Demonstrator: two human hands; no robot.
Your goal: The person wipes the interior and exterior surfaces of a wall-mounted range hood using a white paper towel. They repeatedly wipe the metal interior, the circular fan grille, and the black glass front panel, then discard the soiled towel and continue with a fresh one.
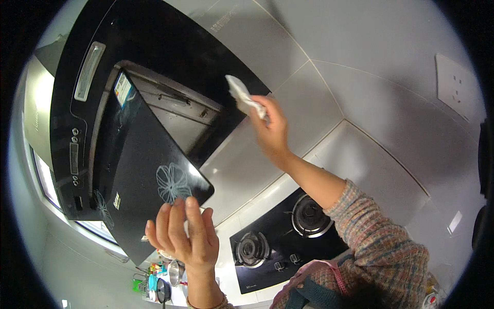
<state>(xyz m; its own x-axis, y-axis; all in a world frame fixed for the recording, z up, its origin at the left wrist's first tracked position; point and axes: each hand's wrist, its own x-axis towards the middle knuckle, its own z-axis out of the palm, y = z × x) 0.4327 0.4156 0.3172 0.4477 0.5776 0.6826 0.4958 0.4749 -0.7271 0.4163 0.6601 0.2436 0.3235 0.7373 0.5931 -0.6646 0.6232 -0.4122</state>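
My right hand (272, 131) grips a crumpled white cloth or tissue (243, 94) between thumb and fingers. The cloth lies over the right edge of a black range hood (193, 54); whether it touches the surface is unclear. The hood's glossy front panel (142, 154), with a flower pattern, is tilted out, baring a greyish metal recess (173, 112) behind it. My left hand (185, 235) is raised at the panel's lower edge, fingers apart and slightly bent, with nothing seen in it. I cannot tell whether its fingertips touch the panel.
Below is a black gas hob (276, 253) with two burners, set in a white counter (227, 286). A steel pot (176, 272) and a dark pan (163, 289) stand among small items at lower left. A wall socket (455, 87) is on the tiled wall at right.
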